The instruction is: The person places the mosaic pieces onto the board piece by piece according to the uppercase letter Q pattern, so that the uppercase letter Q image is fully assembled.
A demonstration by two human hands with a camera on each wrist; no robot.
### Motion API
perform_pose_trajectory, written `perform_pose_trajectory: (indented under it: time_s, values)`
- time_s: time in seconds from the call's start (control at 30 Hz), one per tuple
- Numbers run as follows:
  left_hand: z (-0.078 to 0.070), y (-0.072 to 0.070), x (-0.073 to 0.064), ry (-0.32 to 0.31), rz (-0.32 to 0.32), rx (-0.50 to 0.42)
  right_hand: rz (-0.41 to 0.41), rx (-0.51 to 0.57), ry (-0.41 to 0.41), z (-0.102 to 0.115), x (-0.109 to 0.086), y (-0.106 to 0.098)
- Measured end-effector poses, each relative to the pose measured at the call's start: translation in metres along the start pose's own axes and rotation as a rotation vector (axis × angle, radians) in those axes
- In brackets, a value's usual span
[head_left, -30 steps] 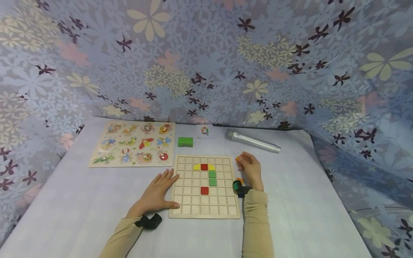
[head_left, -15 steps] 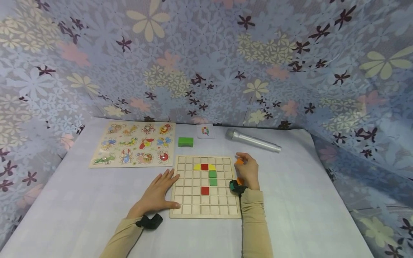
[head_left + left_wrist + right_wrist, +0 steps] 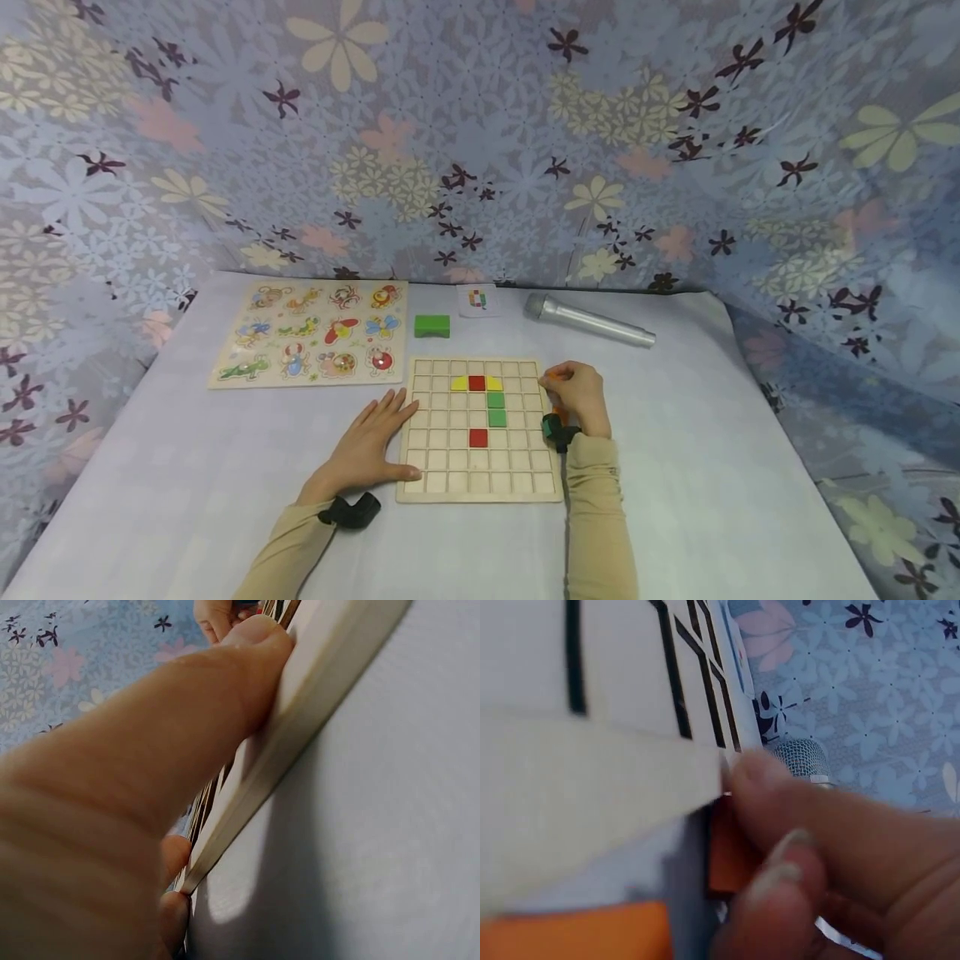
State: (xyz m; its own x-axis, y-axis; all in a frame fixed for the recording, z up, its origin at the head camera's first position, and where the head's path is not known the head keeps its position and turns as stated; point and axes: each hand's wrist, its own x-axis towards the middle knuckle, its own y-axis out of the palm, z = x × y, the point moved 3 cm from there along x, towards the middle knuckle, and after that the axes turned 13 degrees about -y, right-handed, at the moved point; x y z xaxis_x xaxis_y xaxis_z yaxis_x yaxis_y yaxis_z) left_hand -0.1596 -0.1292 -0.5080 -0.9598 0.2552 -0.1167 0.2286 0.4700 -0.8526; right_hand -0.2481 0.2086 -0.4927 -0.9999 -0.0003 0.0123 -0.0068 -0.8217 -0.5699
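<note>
My left hand (image 3: 367, 450) lies spread along the left side of a wooden grid board (image 3: 453, 493). Its thumb (image 3: 247, 660) presses on the rim in the left wrist view, and other fingertips touch the edge. Beside the right edge, my right hand (image 3: 581, 396) has its fingers curled around an orange block (image 3: 731, 855), with one fingertip right at the board's rim. A second orange block (image 3: 585, 934) lies close to that side, mostly behind the wrist in the head view. Red squares (image 3: 477, 437), green squares (image 3: 496, 401) and yellow curved pieces (image 3: 459, 383) sit on the grid.
Behind the board are a green arch block (image 3: 432, 326), a small pattern card (image 3: 477, 301) and a silver microphone (image 3: 592, 322). An insect picture puzzle (image 3: 307, 333) lies at the back left. A flowered cloth (image 3: 480, 142) hangs behind the table.
My right hand has shifted slightly toward the board, and a fingertip now reaches its right rim. The left hand stays in place on the board's left side.
</note>
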Motion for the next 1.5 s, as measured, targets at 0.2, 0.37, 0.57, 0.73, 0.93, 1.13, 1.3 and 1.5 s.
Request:
perform_pose_trajectory:
  time_s: [0.2, 0.37, 0.57, 0.73, 0.93, 1.13, 1.3, 1.5]
  values:
    - [-0.002, -0.001, 0.0, 0.002, 0.008, -0.012, -0.084, 0.071, -0.009, 0.009, 0.002, -0.002]
    - [-0.002, -0.001, 0.001, 0.013, 0.0, -0.014, -0.049, 0.136, -0.073, 0.027, 0.001, 0.007]
    - [0.0, -0.001, 0.002, 0.02, -0.009, -0.012, 0.088, 0.149, -0.174, 0.054, -0.002, 0.035]
    - [0.0, -0.001, 0.002, 0.019, 0.001, -0.019, 0.204, 0.133, -0.224, 0.064, -0.005, 0.061]
    - [0.0, -0.002, 0.002, 0.016, 0.011, -0.014, 0.242, 0.09, -0.287, 0.072, -0.009, 0.079]
    - [-0.001, -0.003, 0.002, 0.023, -0.003, -0.006, 0.28, -0.045, -0.396, 0.081, -0.013, 0.091]
    - [-0.001, -0.003, 0.002, 0.024, 0.005, -0.013, 0.306, -0.105, -0.415, 0.084, -0.015, 0.095]
    - [0.001, -0.002, 0.002, 0.016, 0.006, -0.002, 0.292, -0.126, -0.438, 0.084, -0.015, 0.095]
